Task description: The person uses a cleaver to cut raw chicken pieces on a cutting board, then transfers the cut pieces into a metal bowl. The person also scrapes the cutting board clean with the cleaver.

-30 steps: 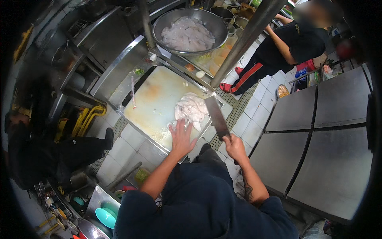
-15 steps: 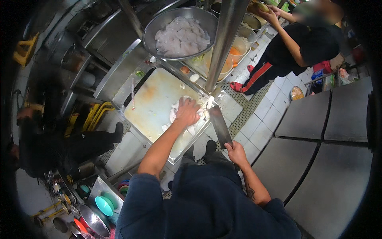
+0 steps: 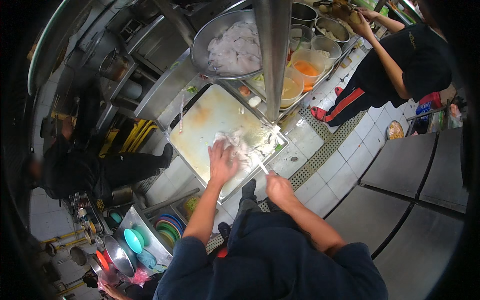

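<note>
My left hand [image 3: 222,161] lies with fingers spread on a pile of pale, wet flesh [image 3: 241,145], which looks like squid. The pile rests on a stained white cutting board [image 3: 200,130], toward its right side. In my right hand [image 3: 280,190] is a cleaver [image 3: 261,164], gripped by the handle just off the board's near right edge. Its blade shows almost edge-on as a bright strip, with the tip by the pile. A large metal bowl [image 3: 200,52] beyond the board holds more pale squid-like pieces [image 3: 235,47].
A steel post [image 3: 272,60] rises close beyond the board. Tubs of liquid, including an orange one [image 3: 306,67], stand behind it. One co-worker [image 3: 400,65] is at far right, another [image 3: 100,175] at left. Steel cabinet doors [image 3: 415,240] line the right; bowls [image 3: 134,241] sit lower left.
The cleaver has swung from beyond the board's right edge in over the pile's edge, its blade turned edge-on. My left hand has shifted nearer to me on the pile. The view has shifted.
</note>
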`<state>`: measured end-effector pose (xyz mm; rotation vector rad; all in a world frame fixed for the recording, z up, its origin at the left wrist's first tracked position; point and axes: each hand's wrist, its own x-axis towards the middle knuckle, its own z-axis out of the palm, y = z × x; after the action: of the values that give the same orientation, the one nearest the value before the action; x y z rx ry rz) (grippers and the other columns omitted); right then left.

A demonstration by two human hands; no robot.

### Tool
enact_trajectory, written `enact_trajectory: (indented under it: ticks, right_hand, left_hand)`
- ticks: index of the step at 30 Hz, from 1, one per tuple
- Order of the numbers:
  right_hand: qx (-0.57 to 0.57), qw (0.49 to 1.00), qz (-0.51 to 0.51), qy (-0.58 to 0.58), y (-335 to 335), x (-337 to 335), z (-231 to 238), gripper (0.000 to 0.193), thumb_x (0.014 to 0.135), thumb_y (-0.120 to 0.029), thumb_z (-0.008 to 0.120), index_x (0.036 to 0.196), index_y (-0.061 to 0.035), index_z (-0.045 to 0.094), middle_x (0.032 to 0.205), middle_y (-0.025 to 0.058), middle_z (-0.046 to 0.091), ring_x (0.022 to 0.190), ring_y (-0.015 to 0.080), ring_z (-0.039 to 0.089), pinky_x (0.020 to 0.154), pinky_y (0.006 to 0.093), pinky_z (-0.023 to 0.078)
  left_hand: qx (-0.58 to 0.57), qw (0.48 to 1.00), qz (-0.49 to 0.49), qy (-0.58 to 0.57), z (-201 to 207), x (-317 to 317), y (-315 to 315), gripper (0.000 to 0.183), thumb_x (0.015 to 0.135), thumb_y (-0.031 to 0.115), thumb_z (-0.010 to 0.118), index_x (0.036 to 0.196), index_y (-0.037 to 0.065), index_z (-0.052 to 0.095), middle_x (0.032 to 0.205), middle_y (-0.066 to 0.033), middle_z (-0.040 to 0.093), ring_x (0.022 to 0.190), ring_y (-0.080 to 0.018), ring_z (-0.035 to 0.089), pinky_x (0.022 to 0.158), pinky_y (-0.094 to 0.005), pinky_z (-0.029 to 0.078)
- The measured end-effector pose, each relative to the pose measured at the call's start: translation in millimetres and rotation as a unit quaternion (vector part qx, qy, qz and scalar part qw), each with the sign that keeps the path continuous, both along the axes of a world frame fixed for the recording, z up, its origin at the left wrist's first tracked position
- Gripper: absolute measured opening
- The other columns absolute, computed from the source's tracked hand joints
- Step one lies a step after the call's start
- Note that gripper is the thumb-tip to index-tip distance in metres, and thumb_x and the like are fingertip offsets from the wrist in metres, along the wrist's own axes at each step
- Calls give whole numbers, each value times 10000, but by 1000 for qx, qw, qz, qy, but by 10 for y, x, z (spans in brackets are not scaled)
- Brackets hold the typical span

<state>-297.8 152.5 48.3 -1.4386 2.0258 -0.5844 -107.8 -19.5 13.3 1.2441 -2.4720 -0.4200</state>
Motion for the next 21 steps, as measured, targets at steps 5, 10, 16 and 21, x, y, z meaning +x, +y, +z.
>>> enact_trajectory:
  ticks: [5,10,16,21]
  right_hand:
    - [-30,998,62,6,-290,-50,-26,209,983,-172,497,924,-13,620,793,255,688,771,454,686,719,538,551]
    - [-31,994,53,90,-660,-365,71,163,957,-138,507,925,0,585,701,248,659,730,423,698,690,506,559]
    - [5,969,224,108,-636,-336,202,116,918,-84,519,899,-3,599,780,254,684,743,430,697,690,541,544]
    - [20,998,58,-36,-120,-477,180,326,1013,-251,526,876,38,591,749,255,660,711,447,659,660,529,498]
  left_hand:
    - [45,989,134,28,42,222,369,822,787,425,753,1452,67,428,1559,-254,305,1479,-477,213,1194,-656,144]
    - [82,983,158,-48,-79,108,651,1158,710,648,776,1553,41,266,1608,-268,147,1500,-507,74,1192,-663,99]
    - [4,977,209,-38,-340,49,495,1179,698,633,789,1535,-6,260,1582,-317,176,1484,-523,121,1189,-664,100]
    - [-4,992,126,27,-273,238,98,1182,642,558,861,1526,21,290,1569,-331,201,1467,-539,157,1195,-641,136]
